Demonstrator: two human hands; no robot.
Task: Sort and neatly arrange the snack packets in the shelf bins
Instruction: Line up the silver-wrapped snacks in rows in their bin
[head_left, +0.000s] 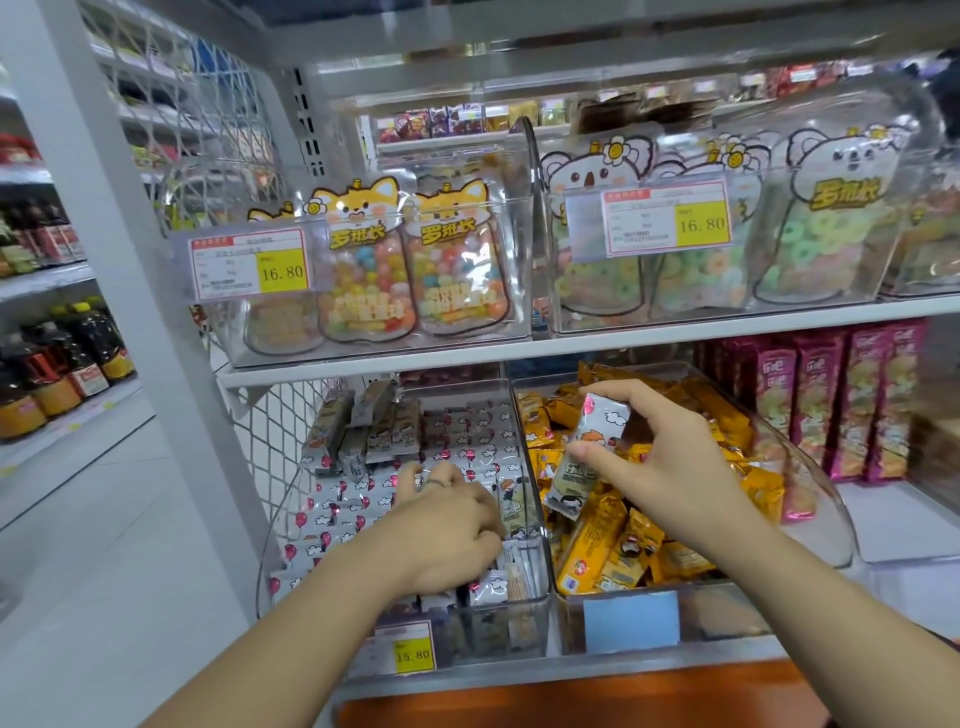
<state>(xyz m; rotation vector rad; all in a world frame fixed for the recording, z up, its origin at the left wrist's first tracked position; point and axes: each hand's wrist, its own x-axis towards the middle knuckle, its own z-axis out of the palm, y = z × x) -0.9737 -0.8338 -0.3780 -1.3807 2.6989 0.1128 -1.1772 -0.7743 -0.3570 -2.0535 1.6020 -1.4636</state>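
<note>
My right hand (657, 457) pinches a grey cartoon-printed snack packet (584, 457) upright above the right clear bin (722, 613), which is heaped with orange packets (597, 551). My left hand (452, 525) rests knuckles-up inside the left clear bin (530, 618), its fingers curled down among the flat rows of grey packets (353, 509); whether it grips one is hidden. Several more grey packets (363, 426) stand on end at that bin's back left.
The shelf above carries clear bins of fox-shaped candy bags (410, 265) and koala-shaped candy bags (810, 228). Pink packs (841, 400) stand right of the orange bin. A wire mesh side panel (270, 436) closes the shelf's left end; bottles (57, 364) line the aisle at the left.
</note>
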